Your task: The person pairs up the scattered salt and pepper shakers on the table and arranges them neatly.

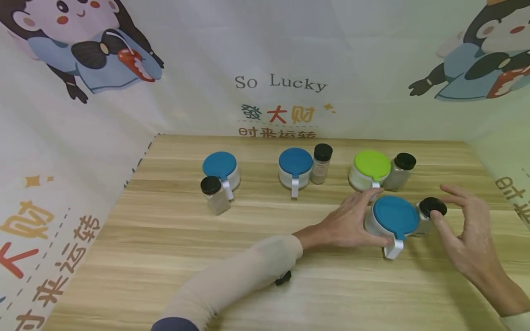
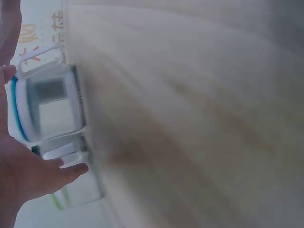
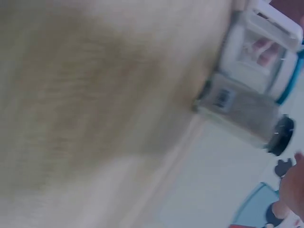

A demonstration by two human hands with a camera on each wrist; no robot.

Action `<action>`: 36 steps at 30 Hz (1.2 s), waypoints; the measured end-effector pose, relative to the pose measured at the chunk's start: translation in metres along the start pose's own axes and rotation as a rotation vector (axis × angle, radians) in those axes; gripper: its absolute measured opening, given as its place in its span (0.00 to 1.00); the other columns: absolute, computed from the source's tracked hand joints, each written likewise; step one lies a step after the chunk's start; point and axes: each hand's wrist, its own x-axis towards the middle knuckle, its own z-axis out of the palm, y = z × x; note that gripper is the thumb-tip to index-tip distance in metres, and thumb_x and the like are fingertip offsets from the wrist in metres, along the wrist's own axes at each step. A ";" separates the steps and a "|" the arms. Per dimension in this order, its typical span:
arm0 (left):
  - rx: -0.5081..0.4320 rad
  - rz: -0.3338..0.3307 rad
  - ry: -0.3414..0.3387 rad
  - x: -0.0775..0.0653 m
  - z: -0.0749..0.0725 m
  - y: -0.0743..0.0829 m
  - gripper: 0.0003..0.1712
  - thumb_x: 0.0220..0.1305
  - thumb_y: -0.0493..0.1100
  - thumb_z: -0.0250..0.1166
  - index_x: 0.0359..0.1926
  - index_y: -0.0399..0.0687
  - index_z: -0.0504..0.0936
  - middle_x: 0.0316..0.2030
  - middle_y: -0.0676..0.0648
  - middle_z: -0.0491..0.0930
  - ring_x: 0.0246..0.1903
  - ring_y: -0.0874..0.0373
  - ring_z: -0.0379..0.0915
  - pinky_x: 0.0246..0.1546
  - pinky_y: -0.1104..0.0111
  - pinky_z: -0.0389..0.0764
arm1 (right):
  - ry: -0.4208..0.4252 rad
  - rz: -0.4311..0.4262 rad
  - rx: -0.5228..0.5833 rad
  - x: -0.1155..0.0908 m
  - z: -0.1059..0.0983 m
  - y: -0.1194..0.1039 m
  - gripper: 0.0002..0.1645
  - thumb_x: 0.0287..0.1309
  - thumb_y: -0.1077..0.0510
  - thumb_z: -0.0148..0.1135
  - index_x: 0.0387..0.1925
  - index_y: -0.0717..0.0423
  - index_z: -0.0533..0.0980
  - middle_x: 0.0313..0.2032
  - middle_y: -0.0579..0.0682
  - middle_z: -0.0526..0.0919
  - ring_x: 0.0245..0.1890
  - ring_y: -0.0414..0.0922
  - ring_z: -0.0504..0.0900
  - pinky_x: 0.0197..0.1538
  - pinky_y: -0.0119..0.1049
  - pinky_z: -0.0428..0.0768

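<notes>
In the head view my left hand (image 1: pixel 349 218) spans the left side of a blue-lidded white seasoning jar (image 1: pixel 395 215), fingers spread behind, thumb by the handle. The jar stands on the table, and its clear body (image 2: pixel 52 104) shows in the left wrist view. Just right of it stands a seasoning bottle with a black lid (image 1: pixel 433 208). My right hand (image 1: pixel 472 234) is beside this bottle, fingers parted, thumb tip at the lid. In the right wrist view the bottle (image 3: pixel 242 111) stands against the jar, and the visible finger (image 3: pixel 292 187) is apart from the lid.
Behind stand a green-lidded jar (image 1: pixel 371 168) with a black-lidded bottle (image 1: pixel 399 172), a blue-lidded jar (image 1: pixel 295 165) with another bottle (image 1: pixel 320 165), and further left a blue-lidded jar (image 1: pixel 221 168) with a bottle (image 1: pixel 216 197) before it. A small black object (image 1: pixel 283 278) lies partly under my left forearm.
</notes>
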 end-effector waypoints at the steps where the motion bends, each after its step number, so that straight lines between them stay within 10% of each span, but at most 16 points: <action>1: 0.009 0.001 -0.004 -0.001 -0.004 0.001 0.61 0.53 0.67 0.74 0.80 0.64 0.49 0.72 0.53 0.60 0.70 0.60 0.55 0.59 0.58 0.73 | 0.006 -0.019 -0.012 0.003 0.000 -0.003 0.19 0.65 0.65 0.59 0.54 0.74 0.73 0.65 0.62 0.72 0.69 0.58 0.61 0.71 0.54 0.48; 7: -0.066 0.042 -0.067 -0.009 -0.038 0.007 0.53 0.58 0.63 0.74 0.79 0.66 0.56 0.74 0.58 0.60 0.70 0.64 0.55 0.63 0.60 0.69 | 0.017 -0.119 0.053 0.022 0.007 -0.032 0.14 0.62 0.68 0.60 0.49 0.69 0.80 0.57 0.37 0.78 0.62 0.33 0.69 0.68 0.41 0.54; 16: -0.465 0.247 -0.163 -0.035 -0.123 0.000 0.27 0.72 0.37 0.65 0.68 0.37 0.72 0.64 0.44 0.74 0.63 0.63 0.68 0.63 0.66 0.70 | 0.049 -0.183 0.722 0.049 0.042 -0.085 0.12 0.67 0.79 0.47 0.46 0.83 0.75 0.44 0.58 0.86 0.47 0.47 0.84 0.53 0.31 0.77; 21: -0.485 0.290 -0.057 -0.061 -0.181 -0.006 0.26 0.75 0.34 0.59 0.70 0.34 0.68 0.66 0.43 0.73 0.65 0.59 0.68 0.62 0.63 0.71 | -0.022 -0.173 0.758 0.063 0.057 -0.108 0.11 0.69 0.77 0.49 0.45 0.82 0.75 0.41 0.59 0.86 0.41 0.47 0.86 0.47 0.32 0.81; 27: -0.472 0.190 0.143 -0.097 -0.244 -0.034 0.27 0.77 0.38 0.58 0.72 0.40 0.68 0.68 0.45 0.72 0.67 0.55 0.66 0.65 0.59 0.69 | -0.171 -0.110 0.692 0.072 0.087 -0.131 0.12 0.71 0.75 0.50 0.50 0.73 0.78 0.45 0.59 0.85 0.47 0.47 0.84 0.47 0.35 0.82; 36: -0.622 -0.004 0.336 -0.128 -0.286 -0.107 0.26 0.78 0.43 0.57 0.72 0.41 0.69 0.69 0.40 0.70 0.69 0.49 0.62 0.69 0.54 0.62 | -0.231 -0.186 0.600 0.095 0.156 -0.151 0.10 0.70 0.70 0.56 0.49 0.65 0.80 0.45 0.55 0.85 0.45 0.46 0.83 0.46 0.39 0.82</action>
